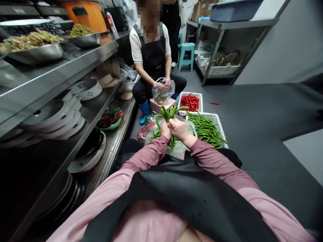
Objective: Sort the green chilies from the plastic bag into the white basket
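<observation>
Green chili peppers (pixel 170 113) stand up in a loose bunch from my left hand (pixel 165 130), whose fingers are closed around their lower part. My right hand (pixel 179 129) is drawn in narrow right beside it, fingertips gathered at the same bunch; I cannot tell whether they grip a pepper of their own. Both hands are above an open clear plastic bag (pixel 192 128) between my knees, with more green peppers in it. Just to the right of that bag, a white basket (pixel 222 131) is heaped with long green chilies (pixel 205 129), and beyond it a smaller white basket (pixel 201 101) holds red chilies (pixel 189 102). One stray red chili (pixel 214 103) lies on the dark floor (pixel 252 111), near the smaller basket.

Facing me sits a co-worker (pixel 153 55) in a black apron and blue boots (pixel 144 111), both hands at another clear bag (pixel 161 90) above a pale pink box (pixel 154 106). To my left runs a stainless-steel counter (pixel 84 60) carrying metal bowls (pixel 45 53) of yellowish food, with white perforated colanders (pixel 87 89) on the shelf below. A teal stool (pixel 188 50) stands behind the co-worker.
</observation>
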Action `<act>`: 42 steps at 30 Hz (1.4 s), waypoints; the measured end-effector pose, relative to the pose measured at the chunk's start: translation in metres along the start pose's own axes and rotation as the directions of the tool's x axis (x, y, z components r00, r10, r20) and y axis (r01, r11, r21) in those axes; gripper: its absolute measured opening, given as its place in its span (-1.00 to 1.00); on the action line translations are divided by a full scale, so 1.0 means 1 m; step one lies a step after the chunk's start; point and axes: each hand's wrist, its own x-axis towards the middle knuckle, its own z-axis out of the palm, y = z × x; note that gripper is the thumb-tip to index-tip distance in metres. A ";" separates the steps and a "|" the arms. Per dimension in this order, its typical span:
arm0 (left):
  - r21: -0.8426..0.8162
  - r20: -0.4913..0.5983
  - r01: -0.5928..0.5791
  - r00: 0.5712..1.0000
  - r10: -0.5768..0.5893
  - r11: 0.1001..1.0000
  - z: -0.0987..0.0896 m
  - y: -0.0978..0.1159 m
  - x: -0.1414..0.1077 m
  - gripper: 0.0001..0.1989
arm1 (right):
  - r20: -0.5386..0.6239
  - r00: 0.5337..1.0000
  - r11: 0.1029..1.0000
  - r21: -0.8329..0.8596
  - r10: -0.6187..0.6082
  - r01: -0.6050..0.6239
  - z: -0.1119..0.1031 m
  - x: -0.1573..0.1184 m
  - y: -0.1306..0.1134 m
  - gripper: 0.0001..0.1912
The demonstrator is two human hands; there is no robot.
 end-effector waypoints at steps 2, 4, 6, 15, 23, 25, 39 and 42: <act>0.158 0.050 -0.044 0.998 0.036 0.986 -0.004 -0.002 -0.004 -0.76 | -0.019 0.998 0.998 0.000 -0.062 0.062 -0.001 -0.004 0.013 -0.73; 0.258 0.057 -0.053 0.998 0.039 0.965 -0.004 -0.003 -0.008 -0.69 | -0.133 0.991 0.996 0.091 -0.008 0.020 -0.006 -0.004 0.029 -0.76; 0.319 0.055 -0.041 0.998 0.024 0.947 -0.003 -0.003 -0.010 -0.67 | -0.254 0.956 0.948 0.311 0.146 -0.063 -0.014 0.000 0.040 -0.78; 0.527 0.170 -0.103 0.985 0.014 0.844 -0.005 0.010 -0.018 -0.67 | -0.151 0.964 0.798 0.597 0.220 -0.088 -0.039 0.002 0.041 -0.77; 0.697 0.315 -0.270 0.948 0.055 0.665 -0.007 0.009 -0.021 -0.71 | -0.143 0.946 0.839 0.514 0.289 -0.179 -0.034 0.008 0.068 -0.77; 0.758 0.339 -0.315 0.938 0.068 0.571 -0.008 0.010 -0.019 -0.71 | 0.029 0.973 0.753 0.628 0.230 -0.196 -0.038 0.014 0.069 -0.79; 0.788 0.541 -0.548 0.834 0.110 0.281 -0.021 -0.002 -0.014 -0.63 | 0.613 0.789 0.151 0.777 0.037 -0.611 -0.016 -0.005 0.082 -0.71; 0.765 0.501 -0.500 0.858 0.113 0.406 -0.030 -0.006 -0.007 -0.64 | 0.700 0.713 0.009 0.714 -0.050 -0.700 -0.006 -0.019 0.087 -0.72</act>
